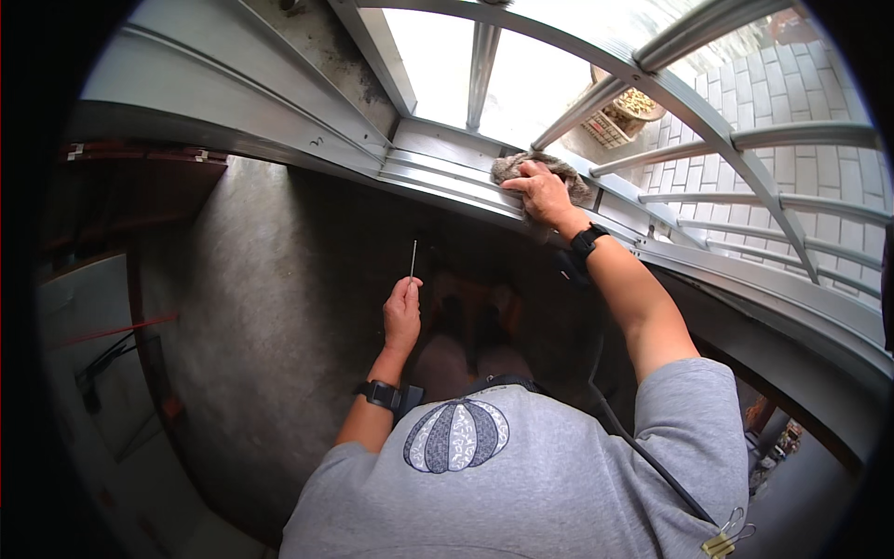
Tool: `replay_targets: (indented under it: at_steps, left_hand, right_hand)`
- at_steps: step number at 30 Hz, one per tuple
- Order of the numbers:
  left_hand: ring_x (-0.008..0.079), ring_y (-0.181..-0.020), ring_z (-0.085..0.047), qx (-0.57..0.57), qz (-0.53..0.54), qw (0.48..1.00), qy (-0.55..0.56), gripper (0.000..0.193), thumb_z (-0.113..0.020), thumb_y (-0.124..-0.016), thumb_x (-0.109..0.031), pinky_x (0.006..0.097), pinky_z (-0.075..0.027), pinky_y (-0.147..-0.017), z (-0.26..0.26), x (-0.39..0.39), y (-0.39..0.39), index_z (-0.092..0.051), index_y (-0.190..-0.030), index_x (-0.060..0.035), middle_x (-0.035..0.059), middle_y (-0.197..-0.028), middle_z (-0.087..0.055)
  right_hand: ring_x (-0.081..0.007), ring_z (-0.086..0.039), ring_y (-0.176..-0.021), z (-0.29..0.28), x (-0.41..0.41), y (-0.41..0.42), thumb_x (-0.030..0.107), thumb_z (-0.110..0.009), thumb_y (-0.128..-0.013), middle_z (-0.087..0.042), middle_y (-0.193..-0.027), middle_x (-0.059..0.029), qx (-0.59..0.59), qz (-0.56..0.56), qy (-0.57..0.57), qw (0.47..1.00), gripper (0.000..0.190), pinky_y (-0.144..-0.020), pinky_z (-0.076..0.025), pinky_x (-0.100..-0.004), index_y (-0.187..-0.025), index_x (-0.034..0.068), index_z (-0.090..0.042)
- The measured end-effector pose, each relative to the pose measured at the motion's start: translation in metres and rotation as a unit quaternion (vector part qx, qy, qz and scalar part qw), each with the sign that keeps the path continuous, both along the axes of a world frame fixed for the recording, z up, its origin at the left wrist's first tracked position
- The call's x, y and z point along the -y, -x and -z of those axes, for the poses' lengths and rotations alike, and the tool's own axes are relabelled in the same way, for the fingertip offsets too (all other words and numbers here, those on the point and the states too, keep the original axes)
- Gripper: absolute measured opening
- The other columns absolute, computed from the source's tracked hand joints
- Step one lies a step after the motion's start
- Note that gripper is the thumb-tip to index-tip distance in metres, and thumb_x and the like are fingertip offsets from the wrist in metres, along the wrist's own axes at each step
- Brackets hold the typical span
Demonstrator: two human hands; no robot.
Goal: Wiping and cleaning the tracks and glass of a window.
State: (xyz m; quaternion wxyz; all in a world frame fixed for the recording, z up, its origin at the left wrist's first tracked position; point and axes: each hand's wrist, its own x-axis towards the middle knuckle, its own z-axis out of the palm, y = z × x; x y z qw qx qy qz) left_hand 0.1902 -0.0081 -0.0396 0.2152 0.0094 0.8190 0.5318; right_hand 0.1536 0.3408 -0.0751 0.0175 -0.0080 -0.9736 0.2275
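Observation:
My right hand presses a crumpled grey-brown cloth onto the aluminium track of the window sill. The cloth bunches under and around my fingers, close to the foot of a metal window bar. Lower down and to the left, my left hand grips a thin metal rod, perhaps a screwdriver shaft. Its tip points up and away from me, apart from the sill. Whatever part of the rod lies inside my fist is hidden.
Metal bars and a curved-looking crosspiece rise beyond the sill. Outside stand a plastic crate and a basket on paving. A sliding sash is at the left. Below me are the concrete floor and an orange stool-like support, dimly seen.

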Motion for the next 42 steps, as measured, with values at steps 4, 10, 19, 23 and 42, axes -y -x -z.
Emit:
replay_targets:
  at_steps: [4,10,19,23,42]
  left_hand:
    - [0.0058,-0.053,-0.043,-0.009,0.037,0.999,0.006,0.018,-0.047,-0.097,-0.020,0.0239,-0.038,-0.048,-0.002,-0.003,0.001,-0.060,-0.096,-0.0073,-0.0023,-0.060,-0.043]
    - [0.0070,-0.052,-0.043,0.008,0.032,0.999,0.003,0.017,-0.048,-0.096,-0.019,0.0262,-0.037,-0.048,0.006,0.003,0.001,-0.060,-0.095,-0.0072,-0.0011,-0.058,-0.043]
    - [0.0032,-0.051,-0.042,0.035,0.049,0.998,-0.025,0.017,-0.048,-0.096,-0.020,0.0219,-0.036,-0.046,0.000,-0.007,0.013,-0.061,-0.096,-0.0085,-0.0051,-0.059,-0.043]
    - [0.0036,-0.052,-0.040,0.059,0.049,0.997,-0.022,0.020,-0.047,-0.097,-0.022,0.0207,-0.038,-0.048,0.003,-0.005,0.014,-0.060,-0.097,-0.0074,-0.0051,-0.060,-0.041]
    - [0.0036,-0.054,-0.041,0.052,0.078,0.995,-0.012,0.020,-0.047,-0.097,-0.021,0.0215,-0.037,-0.049,-0.015,-0.015,0.029,-0.060,-0.097,-0.0059,-0.0048,-0.062,-0.042]
  right_hand:
    - [-0.0251,-0.056,-0.094,-0.007,-0.020,-0.026,-0.001,-0.057,-0.069,-0.057,-0.092,-0.0041,0.028,0.043,0.002,0.999,0.035,-0.077,-0.049,-0.0355,-0.088,0.025,-0.072]
    - [-0.0296,-0.056,-0.088,-0.037,-0.029,-0.063,0.000,-0.053,-0.067,-0.055,-0.090,-0.0113,-0.128,0.297,0.083,0.943,0.036,-0.081,-0.047,-0.0367,-0.095,0.014,-0.071]
    - [-0.0417,-0.043,-0.113,-0.036,-0.028,-0.092,0.022,-0.064,-0.074,-0.050,-0.117,-0.0245,0.141,0.344,-0.113,0.922,0.046,-0.092,-0.042,-0.0498,-0.118,0.010,-0.056]
    - [-0.0394,-0.055,-0.098,-0.024,-0.020,-0.084,0.020,-0.067,-0.073,-0.057,-0.099,-0.0226,0.159,0.341,-0.152,0.914,0.036,-0.080,-0.049,-0.0507,-0.104,0.006,-0.054]
    - [-0.0329,-0.063,-0.087,-0.030,0.008,-0.003,0.007,-0.052,-0.069,-0.064,-0.091,-0.0196,-0.094,0.376,0.314,0.866,0.031,-0.078,-0.049,-0.0391,-0.099,0.006,-0.061]
